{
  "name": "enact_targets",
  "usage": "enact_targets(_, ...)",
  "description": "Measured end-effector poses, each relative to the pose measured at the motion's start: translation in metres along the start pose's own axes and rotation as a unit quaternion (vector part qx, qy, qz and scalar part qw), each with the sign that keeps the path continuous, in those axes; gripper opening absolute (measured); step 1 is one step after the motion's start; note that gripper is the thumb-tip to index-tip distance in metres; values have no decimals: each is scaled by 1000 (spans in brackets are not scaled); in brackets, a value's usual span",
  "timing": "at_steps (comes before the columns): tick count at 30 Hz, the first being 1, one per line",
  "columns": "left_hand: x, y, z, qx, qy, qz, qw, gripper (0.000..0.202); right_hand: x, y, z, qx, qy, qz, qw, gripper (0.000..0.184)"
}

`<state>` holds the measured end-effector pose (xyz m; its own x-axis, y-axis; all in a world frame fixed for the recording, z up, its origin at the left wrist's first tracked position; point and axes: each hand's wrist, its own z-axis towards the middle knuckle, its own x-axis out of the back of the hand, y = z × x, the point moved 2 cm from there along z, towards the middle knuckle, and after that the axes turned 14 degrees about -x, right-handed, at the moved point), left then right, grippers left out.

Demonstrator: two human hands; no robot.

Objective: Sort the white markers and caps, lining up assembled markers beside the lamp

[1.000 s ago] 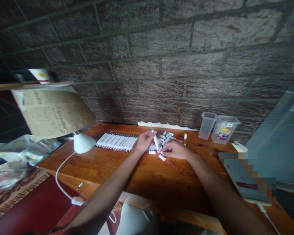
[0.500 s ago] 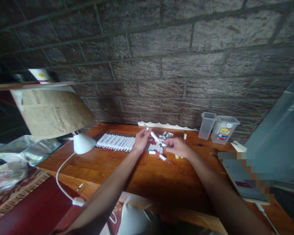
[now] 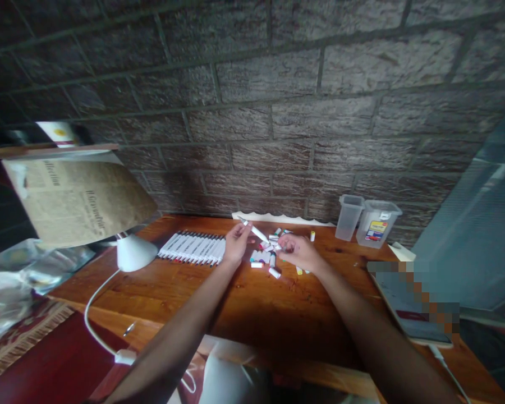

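My left hand (image 3: 237,244) is closed around a white marker (image 3: 258,234), which slants down to the right with its dark tip end up at the left. Close to the marker's lower end, the fingers of my right hand (image 3: 298,250) pinch a small white marker cap (image 3: 277,246), partly covered by the fingertips. Loose caps (image 3: 257,265) in several colours lie on the table beneath and around both hands. Just left of my left hand, a row of white markers (image 3: 192,248) lies side by side, their ends dark.
A lamp (image 3: 135,252) with a newsprint shade stands at the left of the wooden table (image 3: 252,306). Two clear plastic containers (image 3: 350,219) stand at the back right. A tablet-like device (image 3: 416,317) with a cable lies at the right edge. A brick wall rises behind.
The whole view has shifted slightly, so things sit a little further left. Both hands keep nearly the same pose over the caps, and the right hand's cap is less visible now.
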<state>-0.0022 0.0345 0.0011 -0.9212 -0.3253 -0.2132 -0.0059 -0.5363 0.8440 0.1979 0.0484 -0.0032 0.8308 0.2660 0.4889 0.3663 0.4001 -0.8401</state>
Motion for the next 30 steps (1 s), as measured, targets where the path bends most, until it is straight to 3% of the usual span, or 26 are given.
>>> enact_targets(6, -1, 0, -1, -16, -10, -10, 1000, 40, 3, 7, 6, -2, 151, 23, 988, 18)
enact_targets(17, 7, -1, 4, 88, 47, -158, 982, 31, 8, 5, 2, 5, 167, -21, 986, 23)
enact_targets(24, 7, 2, 6, 161, 1, -281, 946, 27, 2, 10, 3, 18, 166, -32, 985, 27)
enact_targets(30, 6, 5, 6, 154, -14, -314, 937, 26, -6, 8, 2, 23, 132, -41, 990, 18)
